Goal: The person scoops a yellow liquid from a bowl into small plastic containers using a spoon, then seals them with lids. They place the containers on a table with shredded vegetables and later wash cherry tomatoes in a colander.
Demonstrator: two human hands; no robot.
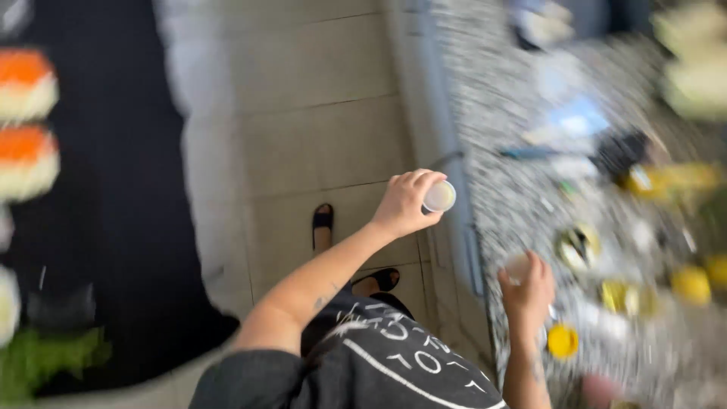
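- Floor [318,113]: bare tiles left of the bench, open room there.
- Bench [500,113]: speckled, its edge runs up the frame; blurred clutter to the right.
- Left hand [405,203]: closed around a small cup [439,196] over the floor, just off the edge, mouth turned rightward, axis near level.
- Right hand [528,286]: over the bench, gripping a pale cup [518,266]; heading unclear.

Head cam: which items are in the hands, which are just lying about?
In hand:
- small white cup, left hand
- small pale object, blurred, right hand

Lying about:
- yellow lid on speckled counter
- yellow items
- blue item
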